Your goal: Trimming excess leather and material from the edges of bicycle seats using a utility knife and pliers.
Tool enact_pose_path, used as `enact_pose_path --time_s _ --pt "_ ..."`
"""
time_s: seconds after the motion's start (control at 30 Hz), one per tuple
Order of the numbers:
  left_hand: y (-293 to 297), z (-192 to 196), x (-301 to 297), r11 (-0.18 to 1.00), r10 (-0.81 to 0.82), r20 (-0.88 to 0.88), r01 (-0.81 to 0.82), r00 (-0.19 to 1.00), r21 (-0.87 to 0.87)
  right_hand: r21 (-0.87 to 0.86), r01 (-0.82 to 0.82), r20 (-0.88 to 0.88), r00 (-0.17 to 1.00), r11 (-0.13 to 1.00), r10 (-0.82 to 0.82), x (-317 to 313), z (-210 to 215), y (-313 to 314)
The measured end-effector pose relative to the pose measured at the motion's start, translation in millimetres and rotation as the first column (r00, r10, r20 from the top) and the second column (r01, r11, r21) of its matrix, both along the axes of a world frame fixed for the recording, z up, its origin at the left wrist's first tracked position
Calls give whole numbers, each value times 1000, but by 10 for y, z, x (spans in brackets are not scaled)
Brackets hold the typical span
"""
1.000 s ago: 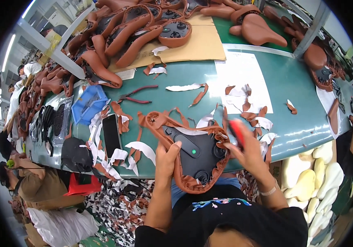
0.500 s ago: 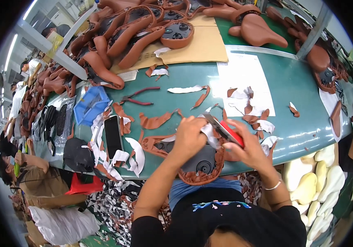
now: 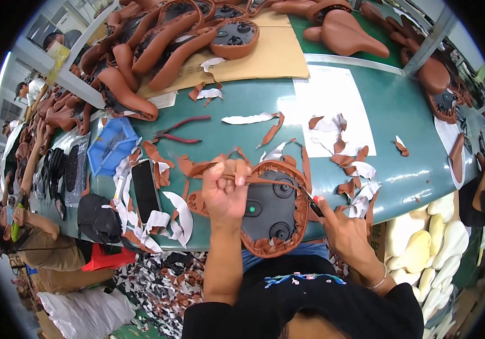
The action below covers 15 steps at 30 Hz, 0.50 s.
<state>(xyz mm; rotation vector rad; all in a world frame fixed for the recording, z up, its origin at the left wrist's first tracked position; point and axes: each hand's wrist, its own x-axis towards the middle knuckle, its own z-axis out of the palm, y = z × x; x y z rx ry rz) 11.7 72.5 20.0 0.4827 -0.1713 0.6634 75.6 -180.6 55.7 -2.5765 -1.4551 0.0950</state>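
A brown bicycle saddle (image 3: 273, 212) lies upside down at the table's front edge, its black base showing and its gathered cover edge folded in around it. My left hand (image 3: 226, 192) is closed on a narrow brown strip of cover material (image 3: 270, 181), stretched across the saddle to its right side. There my right hand (image 3: 344, 230) holds a red-and-black cutting knife (image 3: 316, 207), its blade at the cover edge where the strip ends. The saddle's narrow nose points left, partly behind my left wrist.
Red-handled pliers (image 3: 180, 130), a blue tray (image 3: 112, 148), a phone (image 3: 146, 187) and a black cap (image 3: 100, 218) lie left. Brown and white offcuts (image 3: 355, 169) are scattered about. Finished saddles (image 3: 191, 51) are piled at the back; pale foam pads (image 3: 412, 251) stand right. A co-worker (image 3: 44, 231) sits left.
My left hand has moved left and now pulls a strip taut. The knife has come down to the saddle's right edge. The saddle's black base is more exposed.
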Motion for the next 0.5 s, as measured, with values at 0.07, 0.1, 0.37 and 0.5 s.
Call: enact_pose_path --time_s 0.07,0.1,0.37,0.5 --pt "-1 44 -3 977 -75 -216 115 973 180 55 48 12 999 997 -49 13 57 58" --pt "-28 158 34 977 -73 -213 113 974 184 59 47 16 999 997 -48 82 84 127" --pt "188 78 375 -208 895 135 131 425 969 -7 -14 94 995 1000 14 250 116 304" --pt "298 -84 207 724 611 -569 -99 550 682 -61 -19 93 995 998 25 368 316 336"
